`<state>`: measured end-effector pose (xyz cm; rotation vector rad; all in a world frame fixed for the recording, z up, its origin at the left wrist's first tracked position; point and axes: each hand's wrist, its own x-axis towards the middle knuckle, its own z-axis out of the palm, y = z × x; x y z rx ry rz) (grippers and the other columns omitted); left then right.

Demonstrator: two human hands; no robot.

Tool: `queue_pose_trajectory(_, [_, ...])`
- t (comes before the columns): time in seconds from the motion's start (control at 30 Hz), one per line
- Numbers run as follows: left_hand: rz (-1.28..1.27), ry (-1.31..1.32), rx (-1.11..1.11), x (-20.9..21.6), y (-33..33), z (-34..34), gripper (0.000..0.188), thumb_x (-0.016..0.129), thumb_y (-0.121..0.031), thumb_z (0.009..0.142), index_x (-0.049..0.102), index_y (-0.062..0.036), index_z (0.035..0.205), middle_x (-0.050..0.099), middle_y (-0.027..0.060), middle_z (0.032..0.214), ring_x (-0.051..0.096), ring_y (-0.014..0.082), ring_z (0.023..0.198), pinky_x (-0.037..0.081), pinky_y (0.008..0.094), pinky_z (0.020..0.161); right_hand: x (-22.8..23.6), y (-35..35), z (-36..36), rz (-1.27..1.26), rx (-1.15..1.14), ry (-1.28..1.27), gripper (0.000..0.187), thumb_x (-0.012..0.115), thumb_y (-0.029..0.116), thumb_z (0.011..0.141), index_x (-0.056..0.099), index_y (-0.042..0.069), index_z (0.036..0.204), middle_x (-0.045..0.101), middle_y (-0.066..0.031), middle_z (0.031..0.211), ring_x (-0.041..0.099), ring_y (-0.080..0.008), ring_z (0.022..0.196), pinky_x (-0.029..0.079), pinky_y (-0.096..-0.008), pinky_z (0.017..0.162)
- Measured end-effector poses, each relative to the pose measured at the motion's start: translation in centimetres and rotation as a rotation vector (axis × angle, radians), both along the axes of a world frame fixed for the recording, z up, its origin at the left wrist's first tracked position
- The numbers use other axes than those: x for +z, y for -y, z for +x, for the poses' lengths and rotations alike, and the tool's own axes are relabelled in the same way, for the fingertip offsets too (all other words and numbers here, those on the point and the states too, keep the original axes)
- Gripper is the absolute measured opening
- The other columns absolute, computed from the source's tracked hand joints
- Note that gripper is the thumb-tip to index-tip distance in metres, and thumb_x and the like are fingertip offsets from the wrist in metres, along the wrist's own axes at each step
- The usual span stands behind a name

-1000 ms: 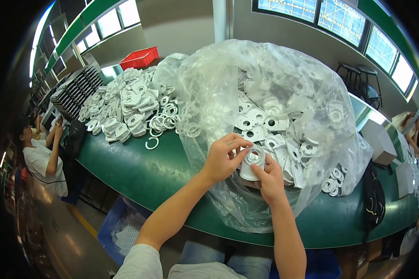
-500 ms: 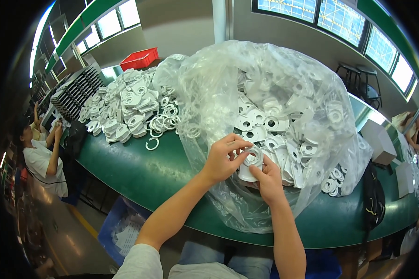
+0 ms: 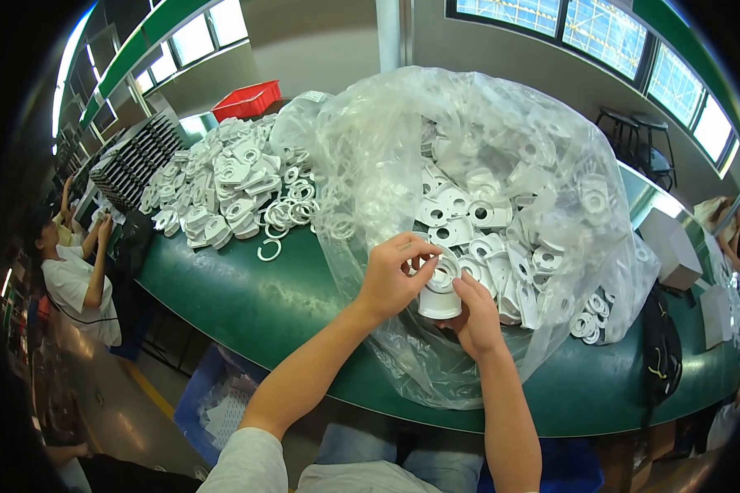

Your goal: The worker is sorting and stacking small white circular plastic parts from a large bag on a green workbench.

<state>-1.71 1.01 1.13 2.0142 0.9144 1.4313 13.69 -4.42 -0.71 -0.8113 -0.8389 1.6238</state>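
Observation:
In front of the bag's opening, my right hand point(image 3: 478, 322) grips a white plastic part point(image 3: 441, 306) with a rounded, flared lower end. A pale ring point(image 3: 445, 271) lies against the part's round upper opening. My left hand point(image 3: 396, 275) is closed, with thumb and index finger pinching at the ring's left edge; the exact contact is too small to make out. Behind both hands, a large clear plastic bag point(image 3: 370, 148) holds many similar white parts point(image 3: 489, 215). Some loose white parts show through its opening, close to my fingertips.
A heap of white parts point(image 3: 242, 168) and loose rings point(image 3: 292, 209) lies on the green table point(image 3: 222, 283) at left, near stacked black trays point(image 3: 136, 160) and a red bin point(image 3: 247, 100). A black bag point(image 3: 659, 345) and white boxes point(image 3: 668, 242) stand right. A blue bin point(image 3: 191, 403) is below.
The held part has tilted, so more of its lower side shows. My right thumb has moved up from the part's front to its right side. My left hand stays by the ring.

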Motion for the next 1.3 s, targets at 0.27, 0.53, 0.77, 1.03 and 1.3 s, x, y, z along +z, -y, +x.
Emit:
queue_pose_trajectory(0.27, [0.045,-0.032,0.025,0.2,0.1,-0.1,0.014,0.067,0.0,0.074,0.069,-0.0044,0.087,0.062,0.0036,0.077,0.052,0.0072,0.055,0.04,0.0199,0.048,0.0,-0.1,-0.1,0.074,0.007,0.166,0.034,0.052,0.007,0.088,0.047,0.002,0.121,0.063,-0.0067,0.093,0.062,-0.0114,0.074,0.05,-0.0236,0.057])
queue_pose_trajectory(0.53, [-0.031,0.033,-0.037,0.4,0.2,-0.1,0.015,0.064,0.0,0.076,0.068,-0.0056,0.089,0.062,0.0038,0.079,0.053,0.0096,0.057,0.041,0.022,0.048,0.2,-0.1,-0.2,0.08,-0.061,0.06,0.04,0.051,-0.001,0.086,0.044,-0.002,0.125,0.063,-0.0118,0.104,0.064,-0.0162,0.088,0.054,-0.0272,0.071])
queue_pose_trajectory(0.77, [-0.007,-0.019,-0.069,0.8,0.2,-0.5,0.017,0.064,0.003,0.076,0.069,-0.0037,0.091,0.063,0.0058,0.083,0.057,0.0086,0.062,0.042,0.0202,0.049,0.0,0.0,-0.3,0.083,-0.118,0.076,0.042,0.053,0.0,0.086,0.044,0.001,0.127,0.063,-0.0099,0.102,0.065,-0.0161,0.085,0.055,-0.0289,0.07])
queue_pose_trajectory(1.03, [0.004,-0.004,-0.103,0.6,0.2,-0.3,0.02,0.065,0.003,0.075,0.068,-0.0044,0.094,0.063,0.0044,0.085,0.057,0.0084,0.066,0.043,0.0204,0.052,-0.5,-0.2,-0.1,0.088,-0.149,0.053,0.04,0.054,-0.001,0.086,0.046,0.0,0.124,0.063,-0.0095,0.103,0.064,-0.0152,0.085,0.054,-0.0276,0.07])
queue_pose_trajectory(1.3, [-0.47,0.22,-0.289,-0.2,-0.2,-0.4,0.015,0.063,-0.005,0.084,0.066,0.0034,0.096,0.065,0.0035,0.086,0.056,0.006,0.067,0.045,0.0207,0.058,-0.4,0.0,-0.1,0.258,-0.158,0.267,0.032,0.054,-0.003,0.084,0.051,-0.001,0.116,0.062,-0.0076,0.102,0.06,-0.0123,0.089,0.048,-0.0251,0.079])
